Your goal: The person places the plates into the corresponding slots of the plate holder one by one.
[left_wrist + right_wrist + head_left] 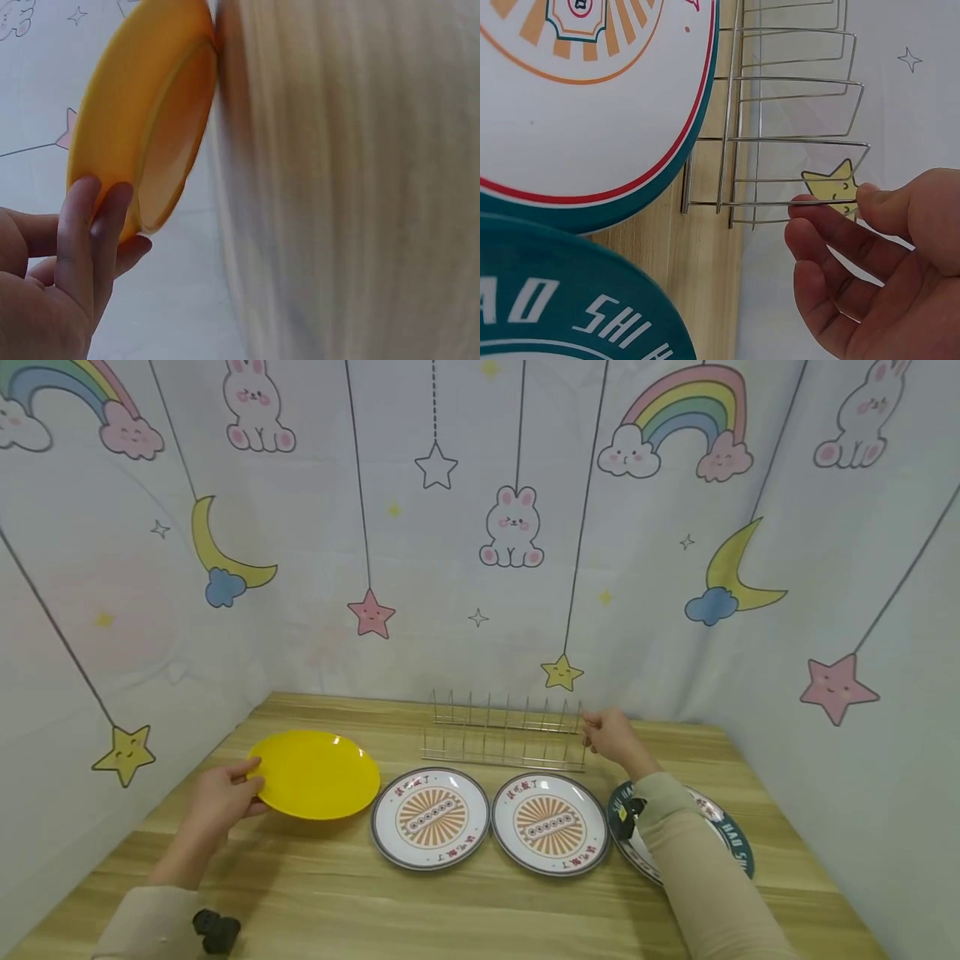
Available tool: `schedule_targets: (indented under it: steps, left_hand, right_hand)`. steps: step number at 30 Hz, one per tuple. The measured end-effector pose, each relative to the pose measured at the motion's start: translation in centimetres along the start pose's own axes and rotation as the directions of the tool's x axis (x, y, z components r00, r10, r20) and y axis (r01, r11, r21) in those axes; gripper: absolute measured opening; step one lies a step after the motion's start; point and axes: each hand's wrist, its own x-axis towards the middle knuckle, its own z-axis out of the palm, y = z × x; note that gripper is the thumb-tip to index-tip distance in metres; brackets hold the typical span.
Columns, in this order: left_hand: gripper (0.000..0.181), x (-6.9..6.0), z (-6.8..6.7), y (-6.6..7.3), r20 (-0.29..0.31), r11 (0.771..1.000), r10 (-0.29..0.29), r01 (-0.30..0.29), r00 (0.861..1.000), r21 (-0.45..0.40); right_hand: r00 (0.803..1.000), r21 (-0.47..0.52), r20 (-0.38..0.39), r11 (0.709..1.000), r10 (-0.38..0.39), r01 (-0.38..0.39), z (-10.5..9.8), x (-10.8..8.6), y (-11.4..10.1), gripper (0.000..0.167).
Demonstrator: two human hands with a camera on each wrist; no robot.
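Observation:
A yellow plate (pixel 318 777) is held by its left rim in my left hand (pixel 225 793), thumb above and fingers beneath. In the left wrist view the plate's underside (pixel 180 135) shows, tilted up off the wood, its far edge close to the table. With thumb and forefinger my right hand (pixel 611 739) pinches the right end of a wire dish rack (pixel 502 731) at the back of the table. The right wrist view shows the fingertips on the rack's last wire (pixel 780 202). No plate stands in the rack's slots.
Two white plates with orange ray patterns, one left (pixel 431 818) and one right (pixel 551 822), lie side by side before the rack. A green-rimmed plate (pixel 738 839) lies partly under my right forearm. A patterned white curtain (pixel 450 552) hangs behind the wooden table (pixel 420 918).

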Motion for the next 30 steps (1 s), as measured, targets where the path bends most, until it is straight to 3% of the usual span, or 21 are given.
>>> schedule_targets:
  steps: [4, 16, 30]
  left_hand:
    - [0.052, -0.5, 0.0, 0.8, -0.047, 0.999, 0.041, -0.042, 0.998, -0.011]
    - [0.051, -0.7, 0.2, 2.1, -0.203, 0.983, 0.079, -0.111, 0.976, -0.149]
    - [0.05, -0.6, 1.6, 4.8, -0.271, 0.966, 0.105, -0.163, 0.957, -0.2]
  right_hand:
    - [1.0, -0.001, -0.002, 1.0, -0.003, 0.003, 0.0, 0.1, -0.1, 0.041]
    - [1.0, 0.015, -0.017, 1.0, 0.0, 0.0, 0.1, -0.1, -0.3, 0.04]
    - [0.999, 0.06, -0.023, 0.998, 0.026, -0.025, 0.2, -0.4, -0.8, 0.038]
